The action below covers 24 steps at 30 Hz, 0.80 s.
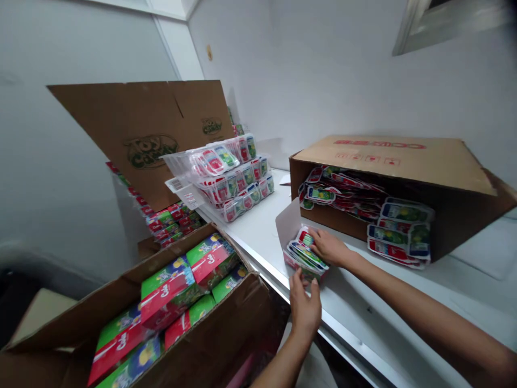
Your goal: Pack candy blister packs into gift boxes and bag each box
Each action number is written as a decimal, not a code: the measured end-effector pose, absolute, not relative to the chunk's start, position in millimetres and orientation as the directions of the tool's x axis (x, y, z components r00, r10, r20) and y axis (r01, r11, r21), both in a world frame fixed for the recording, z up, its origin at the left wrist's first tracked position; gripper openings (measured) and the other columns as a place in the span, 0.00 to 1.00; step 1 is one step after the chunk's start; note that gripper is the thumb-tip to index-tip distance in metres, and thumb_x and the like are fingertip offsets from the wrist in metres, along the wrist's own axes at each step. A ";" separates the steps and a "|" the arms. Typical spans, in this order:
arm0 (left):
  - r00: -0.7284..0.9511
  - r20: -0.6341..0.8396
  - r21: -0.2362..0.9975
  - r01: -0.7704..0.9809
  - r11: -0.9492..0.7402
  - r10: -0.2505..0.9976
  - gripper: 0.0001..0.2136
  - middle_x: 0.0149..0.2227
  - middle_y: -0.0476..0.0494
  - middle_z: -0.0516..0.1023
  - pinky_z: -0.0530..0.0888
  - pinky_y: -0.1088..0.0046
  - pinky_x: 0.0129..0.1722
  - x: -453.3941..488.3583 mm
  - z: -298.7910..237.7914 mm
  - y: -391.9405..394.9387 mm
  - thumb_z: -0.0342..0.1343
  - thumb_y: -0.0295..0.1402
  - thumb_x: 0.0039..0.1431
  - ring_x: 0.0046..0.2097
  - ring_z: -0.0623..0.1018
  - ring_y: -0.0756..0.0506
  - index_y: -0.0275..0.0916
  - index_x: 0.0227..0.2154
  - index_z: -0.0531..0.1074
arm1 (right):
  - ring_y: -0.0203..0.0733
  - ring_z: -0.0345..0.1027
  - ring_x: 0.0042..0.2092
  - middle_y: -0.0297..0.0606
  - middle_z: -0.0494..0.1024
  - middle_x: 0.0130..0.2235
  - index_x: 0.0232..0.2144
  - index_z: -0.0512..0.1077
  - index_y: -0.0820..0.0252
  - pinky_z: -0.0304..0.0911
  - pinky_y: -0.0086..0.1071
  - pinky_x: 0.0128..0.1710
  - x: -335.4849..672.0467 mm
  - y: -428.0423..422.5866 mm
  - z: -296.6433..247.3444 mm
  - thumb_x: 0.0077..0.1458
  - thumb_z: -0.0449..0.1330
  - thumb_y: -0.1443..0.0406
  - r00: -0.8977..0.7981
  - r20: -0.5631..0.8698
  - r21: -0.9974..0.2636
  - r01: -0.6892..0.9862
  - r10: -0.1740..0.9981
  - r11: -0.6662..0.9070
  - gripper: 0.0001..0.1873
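Note:
A small open display box [306,275] with a raised white lid flap stands on the white table, filled with red, green and blue candy packets [305,254]. My left hand [306,307] grips the box's near side, thumb and fingers curled against it. Over the far right side reaches my right hand [328,248], its fingers closed on packets at the top of the row. Just behind, a cardboard carton [396,156] lies on its side, open towards me, with loose packets [347,191] heaped inside. More packets [399,237] are stacked at its mouth.
Left of the table, an open carton [238,318] holds several closed red and green cola boxes [169,293]. Clear plastic trays of packets [238,183] are stacked at the table's far end. Behind the carton stands a large cardboard flap [153,129]. The table edge [339,334] runs diagonally.

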<state>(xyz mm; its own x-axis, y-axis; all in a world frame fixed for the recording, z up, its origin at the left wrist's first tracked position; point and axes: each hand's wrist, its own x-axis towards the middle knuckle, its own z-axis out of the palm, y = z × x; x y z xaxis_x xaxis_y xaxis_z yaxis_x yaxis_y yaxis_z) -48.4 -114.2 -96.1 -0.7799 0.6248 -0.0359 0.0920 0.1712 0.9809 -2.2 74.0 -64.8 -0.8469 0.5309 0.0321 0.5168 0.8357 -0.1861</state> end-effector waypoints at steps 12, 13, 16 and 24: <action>-0.526 -0.082 0.983 -0.183 -0.019 0.846 0.26 0.46 0.38 0.81 0.73 0.64 0.51 -59.5 -93.4 -51.0 0.51 0.55 0.58 0.50 0.78 0.38 0.37 0.46 0.74 | 0.60 0.53 0.63 0.55 0.57 0.65 0.65 0.55 0.58 0.52 0.51 0.59 84.7 63.2 -56.3 0.61 0.53 0.54 -0.791 0.176 -0.207 0.552 0.586 0.807 0.33; -0.526 -0.077 0.984 -0.177 -0.021 0.847 0.26 0.47 0.39 0.80 0.72 0.63 0.52 -53.7 -93.6 -55.8 0.50 0.54 0.59 0.51 0.77 0.38 0.38 0.48 0.73 | 0.58 0.51 0.64 0.55 0.55 0.66 0.66 0.52 0.61 0.51 0.50 0.60 88.1 58.9 -56.0 0.62 0.51 0.53 -0.771 0.178 -0.258 0.564 0.612 0.785 0.35; -0.547 -0.061 0.991 -0.130 -0.013 0.835 0.25 0.49 0.39 0.79 0.69 0.62 0.57 -37.8 -92.0 -74.6 0.49 0.53 0.60 0.55 0.75 0.38 0.39 0.50 0.72 | 0.58 0.42 0.68 0.59 0.49 0.68 0.68 0.45 0.69 0.47 0.50 0.64 98.1 44.6 -55.4 0.60 0.51 0.48 -0.792 0.048 -0.385 0.547 0.608 0.743 0.44; -0.560 -0.189 0.980 -0.057 0.190 0.807 0.30 0.59 0.36 0.70 0.54 0.61 0.67 9.8 -102.2 -132.0 0.48 0.53 0.60 0.66 0.61 0.37 0.37 0.57 0.68 | 0.59 0.33 0.69 0.55 0.41 0.69 0.68 0.48 0.62 0.36 0.53 0.66 113.4 23.4 -47.9 0.47 0.63 0.54 -0.927 -0.200 -0.522 0.376 0.319 0.765 0.50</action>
